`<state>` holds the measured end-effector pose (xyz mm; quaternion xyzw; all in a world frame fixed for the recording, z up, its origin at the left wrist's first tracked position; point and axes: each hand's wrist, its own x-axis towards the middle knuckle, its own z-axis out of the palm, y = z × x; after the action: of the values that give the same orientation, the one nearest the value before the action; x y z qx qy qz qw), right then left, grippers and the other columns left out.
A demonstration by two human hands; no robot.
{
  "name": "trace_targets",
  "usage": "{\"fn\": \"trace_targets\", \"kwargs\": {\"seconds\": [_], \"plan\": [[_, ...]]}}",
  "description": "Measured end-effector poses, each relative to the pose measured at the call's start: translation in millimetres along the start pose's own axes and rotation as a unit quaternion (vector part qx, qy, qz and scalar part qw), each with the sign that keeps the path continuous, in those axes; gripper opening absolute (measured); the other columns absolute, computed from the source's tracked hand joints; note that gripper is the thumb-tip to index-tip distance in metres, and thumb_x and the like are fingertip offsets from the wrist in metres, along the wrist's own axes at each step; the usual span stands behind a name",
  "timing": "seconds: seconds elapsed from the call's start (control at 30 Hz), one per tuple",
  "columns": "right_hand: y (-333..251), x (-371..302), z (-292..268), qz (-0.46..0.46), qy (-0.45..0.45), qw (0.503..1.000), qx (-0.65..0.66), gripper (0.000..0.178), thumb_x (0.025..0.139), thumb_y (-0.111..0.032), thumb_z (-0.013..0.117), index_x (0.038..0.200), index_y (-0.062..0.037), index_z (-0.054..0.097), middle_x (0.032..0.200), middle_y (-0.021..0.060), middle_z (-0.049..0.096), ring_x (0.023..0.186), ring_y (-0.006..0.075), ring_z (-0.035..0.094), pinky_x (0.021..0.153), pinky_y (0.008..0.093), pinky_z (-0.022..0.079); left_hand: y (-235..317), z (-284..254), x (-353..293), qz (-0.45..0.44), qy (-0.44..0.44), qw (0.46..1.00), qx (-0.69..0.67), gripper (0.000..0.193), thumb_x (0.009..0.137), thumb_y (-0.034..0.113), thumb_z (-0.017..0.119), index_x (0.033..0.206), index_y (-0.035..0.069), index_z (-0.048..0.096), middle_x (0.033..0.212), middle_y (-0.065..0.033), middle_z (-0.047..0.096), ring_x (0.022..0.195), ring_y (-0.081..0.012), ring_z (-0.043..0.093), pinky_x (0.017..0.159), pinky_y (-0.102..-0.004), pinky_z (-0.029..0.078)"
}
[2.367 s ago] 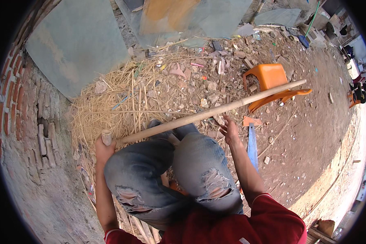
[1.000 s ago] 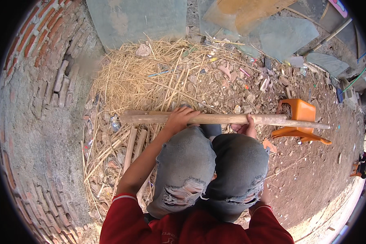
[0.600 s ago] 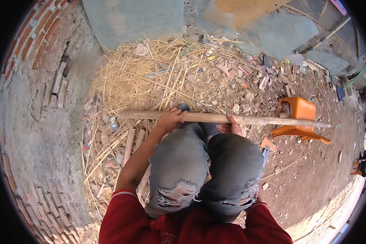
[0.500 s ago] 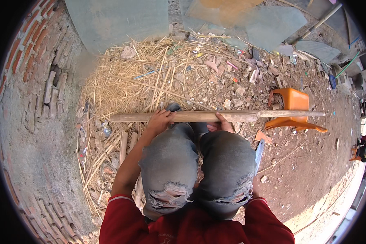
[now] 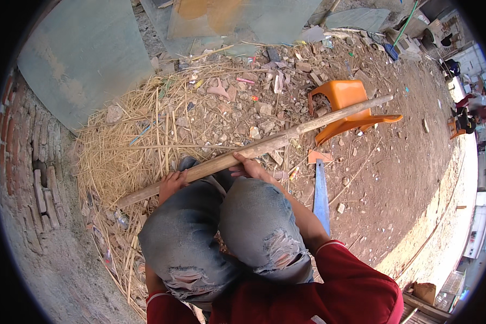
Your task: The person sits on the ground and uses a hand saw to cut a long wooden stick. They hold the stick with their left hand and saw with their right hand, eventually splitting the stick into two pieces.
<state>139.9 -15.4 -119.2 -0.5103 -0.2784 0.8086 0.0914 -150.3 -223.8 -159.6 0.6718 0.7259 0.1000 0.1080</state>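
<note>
A long wooden pole (image 5: 270, 143) slants across in front of my knees, thicker at its near-left part and thinner beyond a step toward the far right. My left hand (image 5: 171, 186) is closed round its near-left part, beside my left knee. Farther along, my right hand (image 5: 251, 166) grips it from the near side, thumb on top and the other fingers partly under it. The thin end lies over an orange plastic chair (image 5: 346, 96) tipped on the ground; whether they touch is hard to tell. A handsaw (image 5: 321, 197) with a blue-grey blade lies right of my right forearm.
Dry straw (image 5: 124, 127) and broken rubble (image 5: 237, 116) cover the ground ahead. A worn brick wall (image 5: 43, 205) rises on the left. Grey-green sheets (image 5: 86, 59) lean at the back. At the far right edge, people (image 5: 467, 116) sit near another orange chair.
My view has turned to the right, so the pole now appears slanted instead of level. Both hands keep hold of it, and more of my right forearm and the saw shows.
</note>
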Motion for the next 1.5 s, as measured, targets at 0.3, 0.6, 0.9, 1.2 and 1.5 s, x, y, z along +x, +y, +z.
{"fn": "trace_targets", "kwargs": {"seconds": [0.3,0.6,0.9,1.2,1.5], "plan": [[0,-2,0,-0.013,0.016,1.0,0.0,0.06,0.098,-0.044,0.074,0.126,0.0074,0.063,0.11,0.0174,0.07,0.093,0.0272,0.071,0.076,0.0406,0.063,7,0,1,0.017,0.058,0.998,0.006,0.061,0.082,0.03,0.077,0.138,0.009,0.065,0.12,-0.0145,0.07,0.116,-0.0346,0.062,0.097,-0.0494,0.045],[4,16,8,-0.019,-0.004,0.999,-0.05,0.061,0.099,-0.05,0.07,0.132,0.0006,0.06,0.106,0.017,0.072,0.093,0.0269,0.072,0.08,0.0418,0.062,1,-11,-6,-0.03,0.002,1.0,-0.003,0.059,0.087,0.027,0.075,0.143,0.012,0.062,0.122,-0.0099,0.067,0.119,-0.0312,0.059,0.101,-0.0477,0.042],[12,30,-3,0.042,0.045,0.997,-0.054,0.07,0.095,-0.059,0.068,0.14,-0.0068,0.056,0.116,0.0144,0.072,0.097,0.0256,0.068,0.085,0.0416,0.056,19,-13,1,-0.047,0.032,0.998,0.04,0.053,0.096,0.03,0.067,0.146,0.017,0.059,0.124,-0.0078,0.065,0.124,-0.0282,0.058,0.104,-0.0471,0.045],[-1,26,4,0.043,0.086,0.993,-0.068,0.058,0.097,-0.056,0.068,0.129,-0.0075,0.062,0.105,0.0108,0.074,0.083,0.0203,0.068,0.074,0.0357,0.057,19,-18,20,-0.089,-0.065,0.994,0.0,0.05,0.098,0.028,0.067,0.146,0.015,0.058,0.13,-0.0076,0.065,0.126,-0.0299,0.059,0.105,-0.0465,0.048],[5,38,-6,0.001,0.098,0.992,-0.074,0.062,0.096,-0.061,0.067,0.125,-0.0066,0.066,0.097,0.0124,0.074,0.075,0.0218,0.069,0.07,0.0365,0.056,20,-13,25,-0.075,-0.063,0.995,0.022,0.056,0.099,0.032,0.066,0.152,0.017,0.053,0.136,-0.0107,0.063,0.135,-0.032,0.054,0.11,-0.0478,0.045]]}}
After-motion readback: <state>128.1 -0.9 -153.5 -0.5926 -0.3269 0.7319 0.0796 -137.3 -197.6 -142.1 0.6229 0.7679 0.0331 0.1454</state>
